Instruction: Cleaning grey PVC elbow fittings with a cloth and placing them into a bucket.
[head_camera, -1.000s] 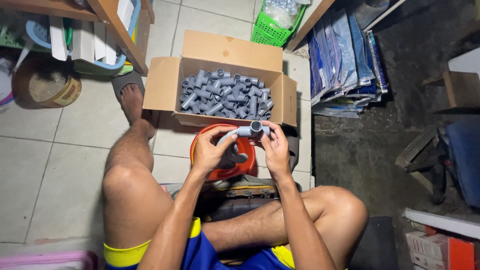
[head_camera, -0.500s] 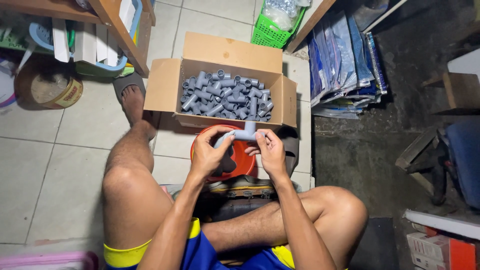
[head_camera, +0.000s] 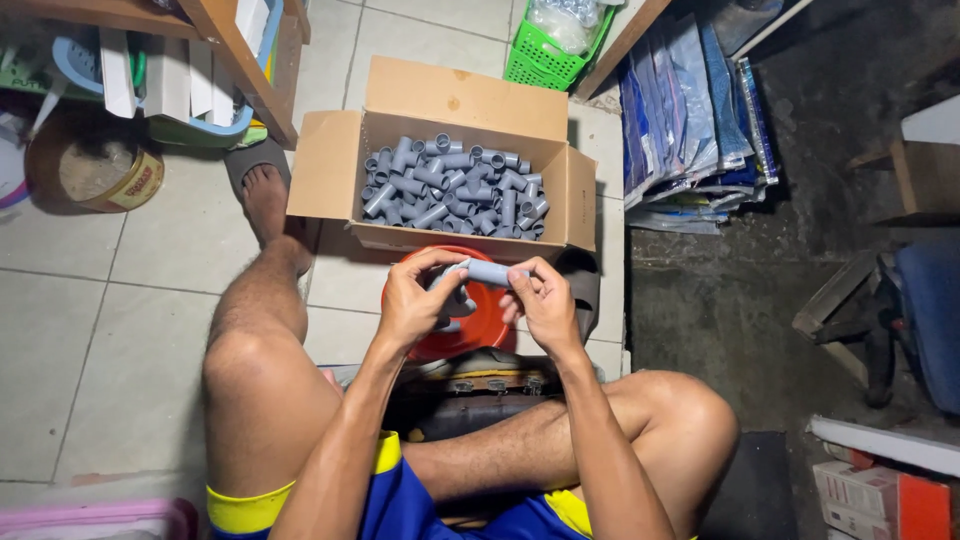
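Observation:
Both my hands hold one grey plastic pipe fitting (head_camera: 487, 272) above an orange bucket (head_camera: 478, 322). My left hand (head_camera: 415, 300) grips its left end with thumb and fingers. My right hand (head_camera: 545, 300) pinches the right end. The fitting lies roughly level, its branch turned away so it looks like a plain tube. Just beyond it an open cardboard box (head_camera: 325, 170) on the tiled floor is filled with several more grey pipe fittings (head_camera: 450, 188).
My bare legs flank the bucket, the left foot in a sandal (head_camera: 252, 160) beside the box. A wooden shelf leg (head_camera: 240, 70) and a tape roll (head_camera: 95, 172) stand at left. A green basket (head_camera: 545, 60) and stacked packets (head_camera: 690, 130) lie behind and right.
The fitting has been rotated in my hands: its open branch end faced up, then pointed sideways, and now is turned out of sight. Both hands dropped slightly toward the bucket.

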